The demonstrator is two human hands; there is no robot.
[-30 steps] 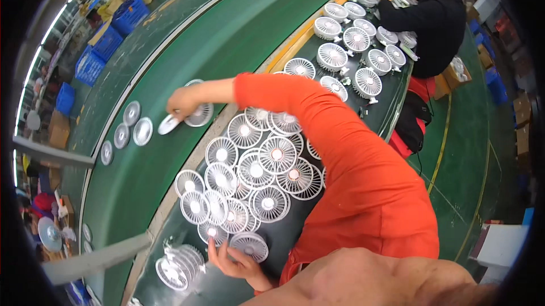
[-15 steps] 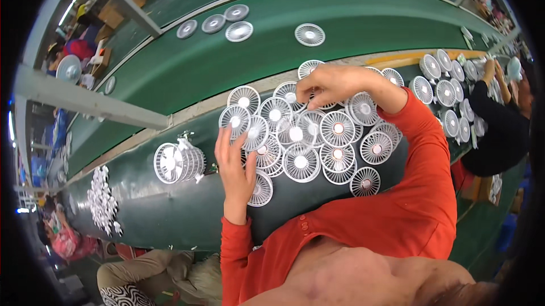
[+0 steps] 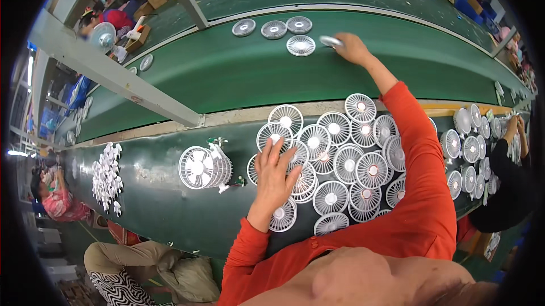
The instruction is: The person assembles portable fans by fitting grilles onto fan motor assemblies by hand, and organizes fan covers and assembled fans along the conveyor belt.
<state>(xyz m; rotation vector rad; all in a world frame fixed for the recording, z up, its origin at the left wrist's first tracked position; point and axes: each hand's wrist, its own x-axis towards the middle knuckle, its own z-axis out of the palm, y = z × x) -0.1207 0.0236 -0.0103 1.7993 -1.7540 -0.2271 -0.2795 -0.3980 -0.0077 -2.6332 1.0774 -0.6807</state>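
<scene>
My right hand [image 3: 353,49] reaches out over the green conveyor belt, fingers closed on the edge of a white round fan grille [image 3: 328,40], which is tilted and blurred. Just left of it, several similar grilles [image 3: 301,46] lie flat on the belt. My left hand [image 3: 275,178] rests with fingers spread on the left side of a spread of overlapping white fan grilles [image 3: 331,197] on the dark green bench. Its fingertips touch a grille [image 3: 275,137] there, and it grips nothing that I can see.
Left of the grilles stands a stack of white fan housings [image 3: 204,167] with small green parts beside it. Farther left lies a heap of small white parts [image 3: 107,178]. A grey metal beam [image 3: 122,82] crosses the left. A co-worker in black [image 3: 499,187] handles more fans at right.
My right hand has moved from above the grilles on the bench out to the belt and now holds a grille. The single grille lying apart there is gone from its spot. The view has shifted.
</scene>
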